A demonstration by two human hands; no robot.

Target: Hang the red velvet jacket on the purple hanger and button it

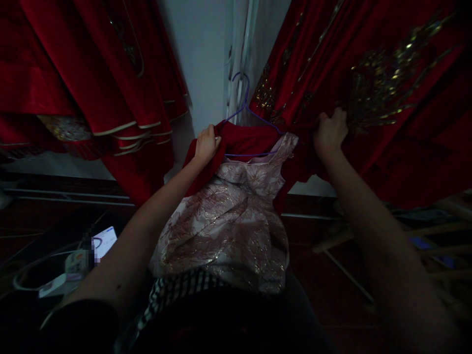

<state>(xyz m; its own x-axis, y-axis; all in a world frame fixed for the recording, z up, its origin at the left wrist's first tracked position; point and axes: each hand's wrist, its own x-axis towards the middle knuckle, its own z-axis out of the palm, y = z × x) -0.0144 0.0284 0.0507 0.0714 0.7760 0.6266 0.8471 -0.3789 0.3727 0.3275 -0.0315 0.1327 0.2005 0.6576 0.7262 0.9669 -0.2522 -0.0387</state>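
A purple wire hanger (246, 110) carries a red garment (243, 140) in front of a white wall. My left hand (206, 143) is closed on the red garment's left shoulder at the hanger's end. My right hand (331, 130) grips the red cloth at the right, next to a hanging red robe with gold embroidery (383, 83). A pink-and-white brocade dress (228, 226) with gold thread lies draped below the hanger, over my lap. Its upper edge touches the red garment.
Red gowns with cream trim (121, 98) hang at the left. A lit phone (105, 241), a white power strip (55, 282) and cables lie on the dark floor at the lower left. Wooden slats (435, 231) stand at the right. A checked cloth (177, 290) lies under the dress.
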